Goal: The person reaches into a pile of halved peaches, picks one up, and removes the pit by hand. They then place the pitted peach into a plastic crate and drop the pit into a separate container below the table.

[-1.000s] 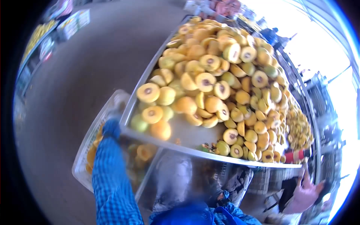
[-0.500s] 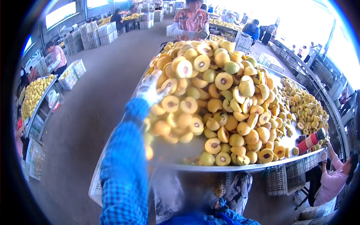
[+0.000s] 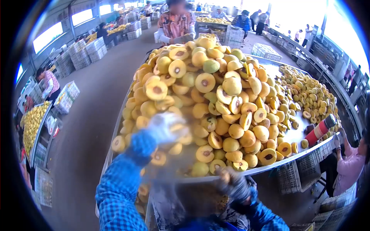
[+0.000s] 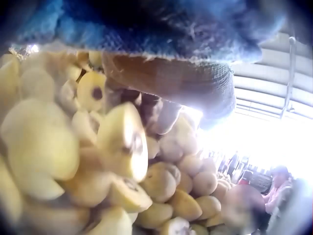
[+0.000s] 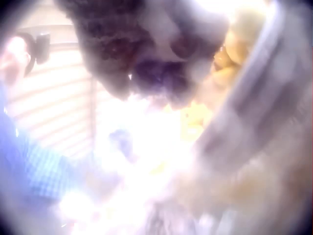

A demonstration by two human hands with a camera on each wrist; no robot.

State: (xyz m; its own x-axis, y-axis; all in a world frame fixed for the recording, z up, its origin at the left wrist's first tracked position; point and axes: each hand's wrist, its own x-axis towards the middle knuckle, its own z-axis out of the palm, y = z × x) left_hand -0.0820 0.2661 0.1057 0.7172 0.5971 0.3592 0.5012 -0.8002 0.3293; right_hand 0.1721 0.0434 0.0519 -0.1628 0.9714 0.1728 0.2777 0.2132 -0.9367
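A large heap of halved yellow peaches, many showing brown centres, lies on a metal-rimmed table. My left hand, in a pale glove and blurred, reaches over the near left part of the heap among the halves. In the left wrist view, its fingers point down behind a cut peach half. My right hand, in a dark glove, is at the table's near rim with its fingers curled. The right wrist view is washed out; I cannot tell whether that hand holds anything.
A red and black bottle lies tilted at the right rim. A second peach pile is beyond it. One person stands across the table; another sits at right. Plastic crates stand below.
The head view has tilted up. My left hand rose from beside the crate at lower left to the heap's left side, then came nearer and rightward. My right hand has appeared at the near rim.
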